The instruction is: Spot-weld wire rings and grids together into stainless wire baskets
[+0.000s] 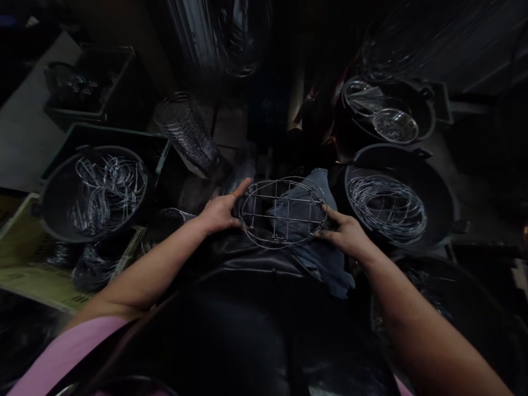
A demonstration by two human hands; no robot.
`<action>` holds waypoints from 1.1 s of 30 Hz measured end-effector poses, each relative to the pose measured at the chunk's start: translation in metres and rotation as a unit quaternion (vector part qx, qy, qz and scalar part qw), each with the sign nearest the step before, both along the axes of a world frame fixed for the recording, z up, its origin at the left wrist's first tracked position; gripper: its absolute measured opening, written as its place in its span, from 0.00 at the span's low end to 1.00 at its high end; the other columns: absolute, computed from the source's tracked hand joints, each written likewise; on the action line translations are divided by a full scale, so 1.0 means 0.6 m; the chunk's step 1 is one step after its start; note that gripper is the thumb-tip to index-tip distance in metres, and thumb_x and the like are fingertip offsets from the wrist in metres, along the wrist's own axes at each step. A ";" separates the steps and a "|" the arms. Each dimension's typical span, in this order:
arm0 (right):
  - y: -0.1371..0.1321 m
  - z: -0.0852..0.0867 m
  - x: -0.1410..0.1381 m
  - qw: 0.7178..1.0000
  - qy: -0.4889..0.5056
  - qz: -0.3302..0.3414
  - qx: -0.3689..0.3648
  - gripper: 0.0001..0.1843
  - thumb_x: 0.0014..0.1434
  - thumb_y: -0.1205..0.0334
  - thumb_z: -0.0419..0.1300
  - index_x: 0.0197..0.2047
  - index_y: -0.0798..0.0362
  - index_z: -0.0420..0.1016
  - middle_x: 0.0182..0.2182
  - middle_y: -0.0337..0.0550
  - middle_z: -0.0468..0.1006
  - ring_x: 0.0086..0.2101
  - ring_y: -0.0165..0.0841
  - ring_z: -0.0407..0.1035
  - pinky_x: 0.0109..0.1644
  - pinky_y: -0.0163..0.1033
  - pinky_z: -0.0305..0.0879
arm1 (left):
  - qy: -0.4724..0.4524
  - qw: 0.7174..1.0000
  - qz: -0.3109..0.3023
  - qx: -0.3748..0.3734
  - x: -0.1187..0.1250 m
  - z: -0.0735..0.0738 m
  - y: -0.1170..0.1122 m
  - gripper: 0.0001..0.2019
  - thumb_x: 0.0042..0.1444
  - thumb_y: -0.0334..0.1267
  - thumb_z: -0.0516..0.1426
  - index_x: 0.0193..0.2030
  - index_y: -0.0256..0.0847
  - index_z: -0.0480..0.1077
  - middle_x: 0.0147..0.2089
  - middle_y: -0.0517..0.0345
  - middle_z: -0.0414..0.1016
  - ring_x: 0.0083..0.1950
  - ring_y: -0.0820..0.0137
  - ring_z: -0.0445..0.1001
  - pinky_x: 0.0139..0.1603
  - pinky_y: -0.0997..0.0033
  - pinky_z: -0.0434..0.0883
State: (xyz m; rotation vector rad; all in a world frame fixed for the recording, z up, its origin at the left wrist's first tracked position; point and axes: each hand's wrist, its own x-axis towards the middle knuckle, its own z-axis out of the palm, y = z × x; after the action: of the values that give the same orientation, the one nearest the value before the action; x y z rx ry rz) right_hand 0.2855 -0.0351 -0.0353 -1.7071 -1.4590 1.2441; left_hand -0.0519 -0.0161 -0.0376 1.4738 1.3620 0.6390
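A round wire rack (284,213), a ring with a grid of crossbars, lies flat over my lap above a blue cloth (325,258). My left hand (220,212) grips its left rim, thumb raised along the ring. At the opposite rim my right hand (344,234) pinches the ring with its fingers. Both hands are closed on the rack. A black apron (247,324) covers my lap below it.
A black tub (51,203) with several loose wire rings stands at the left, another black tub (441,192) of rings at the right. Behind it is a tub (424,110) holding a metal bowl. A stack of wire racks (187,135) leans at the back centre. Crates lie at left.
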 end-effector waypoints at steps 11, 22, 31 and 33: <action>0.036 0.077 -0.005 0.975 0.168 -0.145 -0.021 0.28 0.34 0.55 0.75 0.41 0.54 0.80 0.26 0.41 0.79 0.18 0.26 0.66 0.17 0.29 0.59 | -0.226 0.965 0.105 -0.078 -0.020 0.018 -0.023 0.32 0.43 0.33 0.66 0.58 0.37 0.70 0.45 0.50 0.80 0.36 0.70 0.76 0.42 0.69 0.72; 0.020 0.126 -0.062 0.970 0.202 -0.137 -0.003 0.22 0.33 0.62 0.75 0.36 0.56 0.81 0.16 0.37 0.71 0.14 0.25 0.61 0.16 0.28 0.55 | -0.300 0.938 0.129 -0.112 0.014 0.056 -0.035 0.36 0.37 0.25 0.64 0.59 0.33 0.69 0.32 0.58 0.77 0.29 0.73 0.74 0.35 0.69 0.74; -0.005 0.147 -0.081 0.965 0.192 -0.177 0.008 0.21 0.36 0.64 0.72 0.38 0.57 0.81 0.16 0.36 0.71 0.14 0.26 0.61 0.15 0.28 0.55 | -0.298 0.939 0.169 -0.034 0.025 0.063 -0.018 0.34 0.35 0.23 0.63 0.56 0.35 0.72 0.37 0.58 0.76 0.24 0.83 0.65 0.27 0.80 0.66; -0.013 0.157 -0.079 0.965 0.186 -0.182 -0.010 0.22 0.35 0.64 0.73 0.38 0.57 0.80 0.15 0.36 0.71 0.13 0.26 0.60 0.13 0.29 0.53 | -0.304 0.939 0.157 -0.041 0.025 0.063 -0.022 0.35 0.36 0.23 0.63 0.57 0.36 0.71 0.37 0.58 0.76 0.24 0.84 0.64 0.27 0.80 0.66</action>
State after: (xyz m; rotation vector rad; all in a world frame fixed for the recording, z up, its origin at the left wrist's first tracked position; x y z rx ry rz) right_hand 0.2382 -0.0428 0.0591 -1.5585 -0.8707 1.2870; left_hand -0.0370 -0.0294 0.0004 0.8784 1.1113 1.1214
